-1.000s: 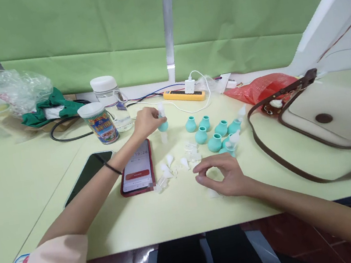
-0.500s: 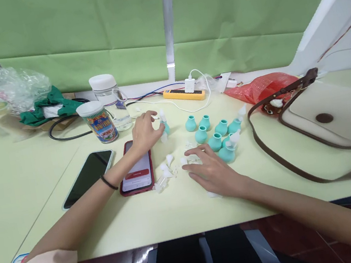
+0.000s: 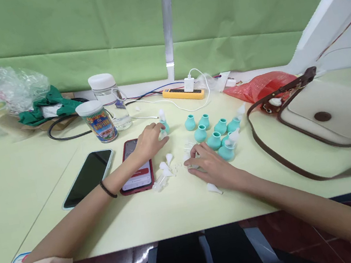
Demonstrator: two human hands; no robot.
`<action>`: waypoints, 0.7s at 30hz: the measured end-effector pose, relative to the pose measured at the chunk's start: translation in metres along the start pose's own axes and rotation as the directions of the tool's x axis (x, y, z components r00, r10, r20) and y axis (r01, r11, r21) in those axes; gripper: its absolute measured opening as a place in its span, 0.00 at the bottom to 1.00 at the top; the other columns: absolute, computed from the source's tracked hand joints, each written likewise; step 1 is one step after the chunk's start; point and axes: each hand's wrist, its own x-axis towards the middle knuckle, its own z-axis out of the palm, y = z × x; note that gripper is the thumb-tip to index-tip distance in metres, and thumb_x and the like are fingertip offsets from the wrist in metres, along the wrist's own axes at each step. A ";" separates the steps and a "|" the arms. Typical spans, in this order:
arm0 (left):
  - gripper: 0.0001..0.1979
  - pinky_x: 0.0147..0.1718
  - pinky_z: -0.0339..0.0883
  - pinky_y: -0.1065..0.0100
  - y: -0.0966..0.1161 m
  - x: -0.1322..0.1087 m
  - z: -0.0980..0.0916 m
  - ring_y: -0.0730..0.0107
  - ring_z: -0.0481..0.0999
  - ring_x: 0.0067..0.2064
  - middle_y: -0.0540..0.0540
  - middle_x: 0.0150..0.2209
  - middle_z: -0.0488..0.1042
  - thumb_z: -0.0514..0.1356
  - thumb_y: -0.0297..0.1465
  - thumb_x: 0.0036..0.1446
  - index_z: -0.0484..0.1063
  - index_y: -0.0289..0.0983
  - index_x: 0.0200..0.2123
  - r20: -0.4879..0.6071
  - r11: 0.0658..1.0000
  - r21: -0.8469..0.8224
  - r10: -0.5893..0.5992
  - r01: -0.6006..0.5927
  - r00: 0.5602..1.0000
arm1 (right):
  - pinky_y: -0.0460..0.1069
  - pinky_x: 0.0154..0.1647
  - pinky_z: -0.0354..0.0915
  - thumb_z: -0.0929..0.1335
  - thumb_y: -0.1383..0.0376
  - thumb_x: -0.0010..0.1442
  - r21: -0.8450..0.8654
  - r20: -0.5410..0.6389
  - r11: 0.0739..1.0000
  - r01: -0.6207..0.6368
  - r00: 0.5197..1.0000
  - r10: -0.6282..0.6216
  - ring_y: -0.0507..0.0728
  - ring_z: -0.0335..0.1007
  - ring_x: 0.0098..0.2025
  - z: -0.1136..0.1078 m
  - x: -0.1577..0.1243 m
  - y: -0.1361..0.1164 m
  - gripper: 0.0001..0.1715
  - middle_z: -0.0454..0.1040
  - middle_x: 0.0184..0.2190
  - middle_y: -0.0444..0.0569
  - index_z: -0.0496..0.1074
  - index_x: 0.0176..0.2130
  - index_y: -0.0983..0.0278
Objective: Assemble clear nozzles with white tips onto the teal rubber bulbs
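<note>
My left hand point(image 3: 151, 143) hovers low over the table beside a teal bulb point(image 3: 164, 127) with a clear tip standing up. Its fingers bend down near a small whitish piece, with the thumb apart from them. My right hand point(image 3: 208, 166) has its fingers curled and pinched at a small translucent plastic piece point(image 3: 186, 157), mostly covered by the fingertips. Several open-necked teal bulbs point(image 3: 200, 133) stand behind and beside it, a few fitted with clear tips point(image 3: 234, 136). White cone tips point(image 3: 165, 168) and clear tubes point(image 3: 159, 183) lie between my hands. Another white cone point(image 3: 214, 188) lies below my right wrist.
A red-cased phone point(image 3: 137, 184) lies under my left forearm, a dark-screened phone point(image 3: 87, 177) farther left. Behind stand a printed tub point(image 3: 103, 124), a water bottle point(image 3: 119, 113) and a yellow power strip point(image 3: 186, 94). A cream bag point(image 3: 335, 110) and red plastic bag point(image 3: 255, 88) sit right.
My left hand has shifted down and slightly right, lower beside the teal bulb. My right hand's fingers have curled closer together, and the white cone below its wrist shows more fully.
</note>
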 end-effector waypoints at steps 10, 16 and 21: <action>0.13 0.30 0.65 0.69 0.009 -0.004 -0.013 0.70 0.70 0.30 0.46 0.29 0.71 0.55 0.32 0.48 0.67 0.33 0.38 -0.016 0.977 -0.211 -0.028 0.024 0.999 | 0.51 0.35 0.58 0.63 0.67 0.55 0.008 -0.048 0.999 0.032 0.998 -0.032 0.56 0.56 0.37 0.004 0.001 0.001 0.09 0.63 0.32 0.52 0.73 0.33 0.64; 0.13 0.29 0.67 0.72 0.037 -0.041 -0.027 0.72 0.71 0.29 0.44 0.31 0.72 0.61 0.30 0.41 0.70 0.30 0.32 0.088 0.640 -0.750 -0.149 0.164 0.985 | 0.50 0.32 0.59 0.62 0.68 0.56 0.025 -0.294 0.989 0.145 0.947 -0.132 0.54 0.59 0.31 0.004 0.000 0.003 0.08 0.67 0.25 0.49 0.71 0.32 0.68; 0.12 0.29 0.68 0.71 0.050 -0.067 -0.026 0.70 0.71 0.31 0.45 0.30 0.72 0.63 0.27 0.39 0.70 0.31 0.31 0.225 0.461 -0.845 -0.155 0.272 0.962 | 0.48 0.29 0.60 0.63 0.70 0.54 0.194 -0.507 0.955 0.226 0.856 -0.100 0.52 0.60 0.26 -0.001 -0.001 0.001 0.05 0.69 0.21 0.47 0.69 0.31 0.68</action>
